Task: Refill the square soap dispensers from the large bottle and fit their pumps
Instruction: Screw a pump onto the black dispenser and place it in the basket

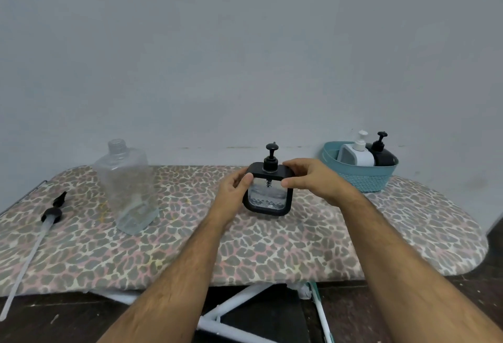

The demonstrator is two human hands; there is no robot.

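Note:
A square black-framed soap dispenser with a clear window stands mid-board, a black pump seated in its top. My left hand grips its left side, thumb on the front. My right hand grips its upper right corner, thumb on the front. The large clear bottle stands uncapped to the left, nearly empty. Its black pump with a long tube lies at the board's left end. A white dispenser and a black dispenser, both with pumps, sit in the teal basket.
Everything rests on an ironing board with a leopard-print cover set against a pale wall. The basket stands at the back right. The board's white legs and a dark floor show below its front edge.

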